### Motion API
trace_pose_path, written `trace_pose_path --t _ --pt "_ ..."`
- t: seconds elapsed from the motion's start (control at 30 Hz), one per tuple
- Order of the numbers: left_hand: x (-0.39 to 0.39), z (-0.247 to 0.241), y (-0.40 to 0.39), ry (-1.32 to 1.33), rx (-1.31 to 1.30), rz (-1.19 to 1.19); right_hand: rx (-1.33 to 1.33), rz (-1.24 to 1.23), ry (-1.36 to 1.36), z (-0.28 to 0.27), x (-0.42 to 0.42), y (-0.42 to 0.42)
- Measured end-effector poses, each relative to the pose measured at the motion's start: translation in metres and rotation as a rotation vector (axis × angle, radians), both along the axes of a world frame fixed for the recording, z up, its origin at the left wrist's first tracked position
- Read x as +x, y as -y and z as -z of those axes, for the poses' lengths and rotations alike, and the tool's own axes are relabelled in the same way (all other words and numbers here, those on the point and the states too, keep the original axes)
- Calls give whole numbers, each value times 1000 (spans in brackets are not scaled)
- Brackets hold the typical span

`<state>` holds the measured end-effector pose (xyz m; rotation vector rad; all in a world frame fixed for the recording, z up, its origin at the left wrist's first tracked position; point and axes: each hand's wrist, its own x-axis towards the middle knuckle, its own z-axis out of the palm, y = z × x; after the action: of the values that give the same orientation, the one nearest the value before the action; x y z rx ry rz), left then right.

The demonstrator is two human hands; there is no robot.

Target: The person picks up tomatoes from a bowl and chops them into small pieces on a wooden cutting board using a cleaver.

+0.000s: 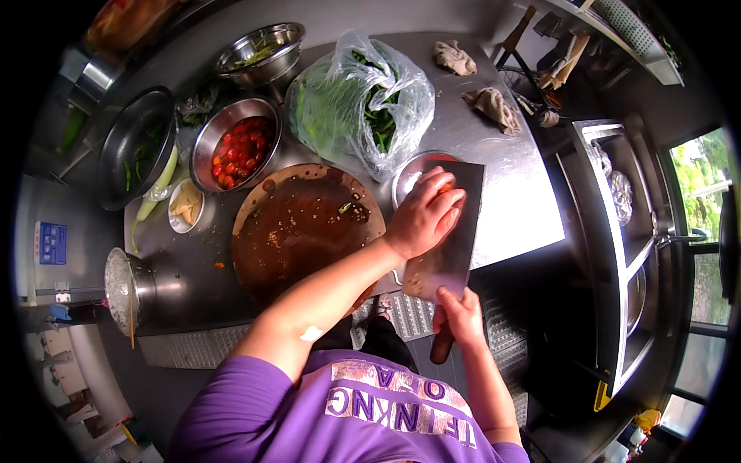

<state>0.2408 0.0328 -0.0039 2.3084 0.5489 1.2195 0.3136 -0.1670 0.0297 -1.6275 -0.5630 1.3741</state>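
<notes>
My right hand (462, 315) grips the dark handle of a broad cleaver (443, 260), its blade lying flat and pointing away from me. On the blade rests my left hand (425, 217), fingers curled over a bit of red-orange food (446, 188) that they mostly cover. Beneath the blade's far part is a metal bowl (405, 179) with something red inside, largely hidden. To the left lies a round wooden chopping block (301, 231), wet and dotted with small seeds and green scraps. Small bits also cling to the blade near the handle.
Around the block on the steel table (515, 191) stand a bowl of red cherry tomatoes (240, 153), a plastic bag of green vegetables (365, 104), a dish of pale slices (186, 205), a dark pan (139, 144), a steel basin (260, 58) and a metal pot (142, 283). Two cloths (454, 57) lie behind.
</notes>
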Motion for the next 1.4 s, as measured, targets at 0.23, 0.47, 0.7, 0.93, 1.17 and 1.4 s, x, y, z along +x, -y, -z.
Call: trace_pose_path --t 0.23,0.47,0.7,0.93,1.17,1.4 --pt "-41 11 -10 -165 -70 51 -130 226 222 -37 18 3" --pt "-218 -27 -79 -165 -90 -350 -65 -210 159 -27 -47 -18" --pt "-359 20 -224 -288 -269 -704 176 -637 999 -16 -99 -72" --pt "-313 37 -264 -833 -432 -607 -81 -690 973 -27 -104 -81" --pt "-288 25 -269 -1096 -517 -593 -109 -635 972 -26 -111 -82" --pt "-344 19 -287 -59 -1085 -444 -84 -613 945 -21 -110 -82"
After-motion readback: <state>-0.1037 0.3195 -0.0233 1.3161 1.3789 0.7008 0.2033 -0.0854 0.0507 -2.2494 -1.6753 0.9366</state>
